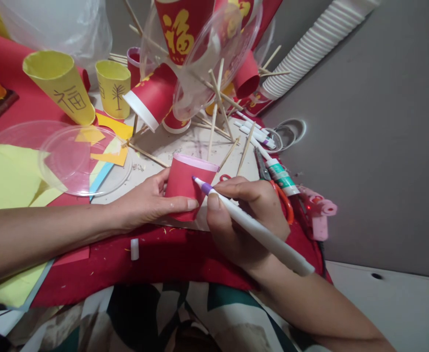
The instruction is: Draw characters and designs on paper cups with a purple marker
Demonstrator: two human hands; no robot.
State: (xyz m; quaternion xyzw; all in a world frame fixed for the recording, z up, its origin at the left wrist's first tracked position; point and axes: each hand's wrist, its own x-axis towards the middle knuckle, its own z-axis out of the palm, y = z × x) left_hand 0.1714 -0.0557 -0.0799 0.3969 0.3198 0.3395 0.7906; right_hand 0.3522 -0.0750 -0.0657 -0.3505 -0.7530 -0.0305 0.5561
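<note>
My left hand [163,198] grips a small red paper cup [183,188] with a pale pink rim, the thumb lying across its front. In my right hand [246,210] is a white marker [262,230] with a purple collar, held like a pen. Its purple tip meets or nearly meets the red wall of the cup; no drawn line can be made out there. A white marker cap [134,249] lies on the red cloth below my left wrist.
Yellow paper cylinders [68,88] with drawn characters stand at the back left. Clear plastic lids [86,188] lie on coloured paper. Red cups [156,95] and wooden sticks [220,98] form a structure behind. Orange-handled scissors [288,203] and a pink glue gun [319,210] lie right.
</note>
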